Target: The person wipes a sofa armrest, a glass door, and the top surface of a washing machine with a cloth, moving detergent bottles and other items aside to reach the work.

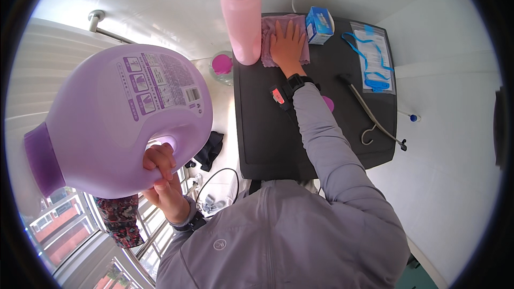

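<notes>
My left hand grips the handle of a large purple plastic detergent jug. The jug is held up at the left, lying on its side, with its dark purple cap towards the far left and its printed label facing up. My right hand lies flat, fingers apart, on a folded mauve cloth at the back of a dark grey table-like surface. A pink bottle with a clear cap stands just left of the cloth. Close by on the cloth's right is a blue-and-white box.
On the dark surface's right lie a clear pouch with a blue lanyard and a clothes hanger. A small dark device and a pink round thing are near my right forearm. A pink-lidded container stands left. Windows are lower left.
</notes>
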The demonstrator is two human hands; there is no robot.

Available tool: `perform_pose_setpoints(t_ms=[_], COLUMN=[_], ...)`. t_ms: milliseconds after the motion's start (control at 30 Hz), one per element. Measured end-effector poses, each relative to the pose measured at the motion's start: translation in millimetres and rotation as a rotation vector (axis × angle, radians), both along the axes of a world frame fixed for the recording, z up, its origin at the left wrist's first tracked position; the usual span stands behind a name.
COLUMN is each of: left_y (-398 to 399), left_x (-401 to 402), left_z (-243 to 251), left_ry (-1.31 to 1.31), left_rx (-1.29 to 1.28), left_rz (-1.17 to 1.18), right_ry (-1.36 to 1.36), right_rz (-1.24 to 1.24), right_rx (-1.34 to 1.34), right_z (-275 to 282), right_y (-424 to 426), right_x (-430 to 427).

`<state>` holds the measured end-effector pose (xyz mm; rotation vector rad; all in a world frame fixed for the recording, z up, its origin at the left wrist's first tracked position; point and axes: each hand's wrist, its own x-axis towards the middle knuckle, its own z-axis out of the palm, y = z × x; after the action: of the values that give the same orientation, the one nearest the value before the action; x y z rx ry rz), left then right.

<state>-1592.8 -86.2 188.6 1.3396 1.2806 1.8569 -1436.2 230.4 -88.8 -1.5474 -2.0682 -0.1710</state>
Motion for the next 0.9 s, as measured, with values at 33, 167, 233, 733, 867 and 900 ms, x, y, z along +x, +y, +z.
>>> perform_pose_setpoints(t_ms=[33, 167, 233, 733, 867, 900], left_y=[0, 0, 1, 3, 5, 6], left_x=[1, 5, 7, 6, 10, 13], left_z=[0, -2, -1, -11, -10, -7], left_ry=[-0.004, -0.028, -0.023, 0.027, 0.035, 0.027], left_rx=[0.003, -0.004, -0.004, -0.059, -0.054, -0.062], left_rz=[-0.004, -0.040, -0.038, -0.091, -0.113, -0.097], right_ry=[-0.018, 0.002, 0.001, -0.029, -0.092, -0.085], right_rz=[-0.019, -0.013, -0.022, 0.133, 0.224, 0.235], right_rx=[0.002, -0.052, -0.114, 0.079, 0.054, 0.048], right_z=[1, 4, 6, -5, -5, -3], right_y=[-9, -53, -78, 19, 42, 41], right_x=[2, 10, 15, -8, -12, -13])
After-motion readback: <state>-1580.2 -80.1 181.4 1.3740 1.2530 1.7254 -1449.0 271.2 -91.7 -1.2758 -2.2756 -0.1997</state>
